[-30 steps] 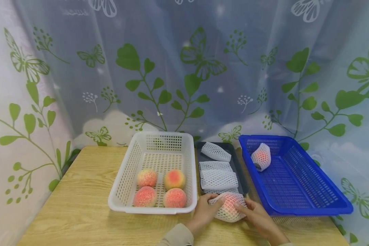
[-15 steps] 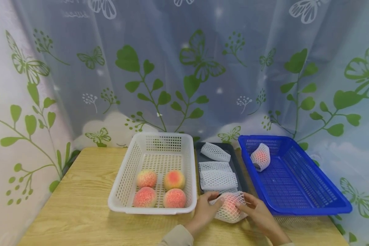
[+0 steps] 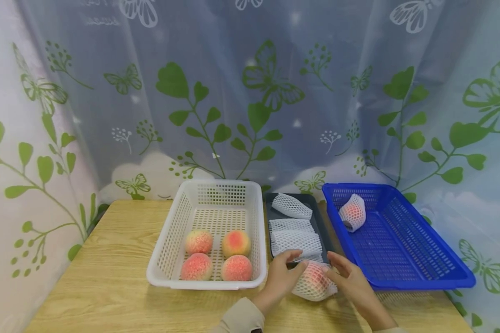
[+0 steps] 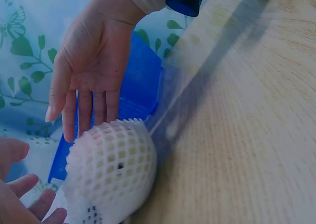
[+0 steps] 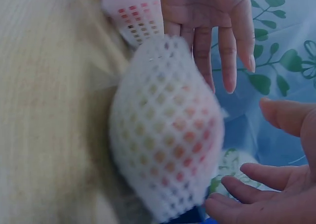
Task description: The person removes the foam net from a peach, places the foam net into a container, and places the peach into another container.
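Note:
A peach in a white foam net sleeve (image 3: 315, 283) rests on the wooden table in front of the dark tray. The sleeve covers the fruit, as both wrist views show. My left hand (image 3: 280, 280) is just to its left, fingers spread and loosely bent, thumb near the sleeve's top in the head view. On the other side my right hand (image 3: 352, 283) hovers with relaxed fingers. In the right wrist view a gap shows between the right hand (image 5: 279, 179) and the sleeve (image 5: 168, 130). Neither hand grips anything.
At the left, a white basket (image 3: 206, 285) contains several bare peaches (image 3: 196, 267). Several foam net sleeves (image 3: 296, 243) lie in the dark tray (image 3: 322, 215). A blue basket (image 3: 400, 249) at the right has one sleeved peach (image 3: 353, 212) inside. A patterned curtain (image 3: 216, 92) hangs behind.
Both hands held the sleeved peach at its sides, the right shifting its fingers along the net. Now they have let go and opened, leaving the peach on the table.

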The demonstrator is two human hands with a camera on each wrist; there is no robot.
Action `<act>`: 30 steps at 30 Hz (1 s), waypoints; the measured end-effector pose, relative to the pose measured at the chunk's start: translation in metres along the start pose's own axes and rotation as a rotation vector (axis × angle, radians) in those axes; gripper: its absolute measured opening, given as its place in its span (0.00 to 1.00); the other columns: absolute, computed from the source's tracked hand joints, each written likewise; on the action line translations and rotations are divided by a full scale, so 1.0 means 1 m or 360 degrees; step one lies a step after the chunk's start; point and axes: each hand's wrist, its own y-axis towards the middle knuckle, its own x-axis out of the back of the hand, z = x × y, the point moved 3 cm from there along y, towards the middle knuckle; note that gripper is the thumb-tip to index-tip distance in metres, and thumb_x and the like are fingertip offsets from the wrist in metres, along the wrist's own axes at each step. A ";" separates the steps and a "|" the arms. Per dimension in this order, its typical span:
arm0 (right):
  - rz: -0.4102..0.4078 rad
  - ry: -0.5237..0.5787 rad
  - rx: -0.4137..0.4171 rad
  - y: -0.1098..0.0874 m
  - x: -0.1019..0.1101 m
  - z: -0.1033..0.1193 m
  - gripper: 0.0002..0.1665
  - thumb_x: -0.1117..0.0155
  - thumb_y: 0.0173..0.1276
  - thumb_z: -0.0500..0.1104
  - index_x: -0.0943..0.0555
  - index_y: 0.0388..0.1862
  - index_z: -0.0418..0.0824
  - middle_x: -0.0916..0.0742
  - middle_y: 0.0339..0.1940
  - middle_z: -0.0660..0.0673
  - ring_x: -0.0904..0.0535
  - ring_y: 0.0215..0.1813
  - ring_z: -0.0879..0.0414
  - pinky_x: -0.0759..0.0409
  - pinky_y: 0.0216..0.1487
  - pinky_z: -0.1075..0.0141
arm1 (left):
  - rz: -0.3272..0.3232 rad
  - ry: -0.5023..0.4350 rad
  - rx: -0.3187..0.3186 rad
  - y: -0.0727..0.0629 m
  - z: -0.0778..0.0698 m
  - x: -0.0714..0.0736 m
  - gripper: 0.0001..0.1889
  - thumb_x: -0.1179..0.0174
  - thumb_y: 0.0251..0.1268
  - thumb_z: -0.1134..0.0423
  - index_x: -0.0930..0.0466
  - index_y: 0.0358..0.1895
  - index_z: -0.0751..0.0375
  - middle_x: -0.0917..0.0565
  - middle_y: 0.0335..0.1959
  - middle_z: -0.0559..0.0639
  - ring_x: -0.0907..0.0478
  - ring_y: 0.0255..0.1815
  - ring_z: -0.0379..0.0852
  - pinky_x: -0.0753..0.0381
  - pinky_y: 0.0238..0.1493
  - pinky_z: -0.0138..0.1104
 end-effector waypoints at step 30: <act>-0.0244 -0.0096 0.0108 -0.002 0.079 0.040 0.41 0.44 0.72 0.55 0.48 0.78 0.48 0.40 0.76 0.41 0.48 0.75 0.40 0.46 0.66 0.33 | -0.0009 -0.0237 -0.0019 0.027 -0.044 0.063 0.27 0.34 0.60 0.53 0.25 0.63 0.51 0.29 0.66 0.54 0.35 0.67 0.56 0.31 0.64 0.50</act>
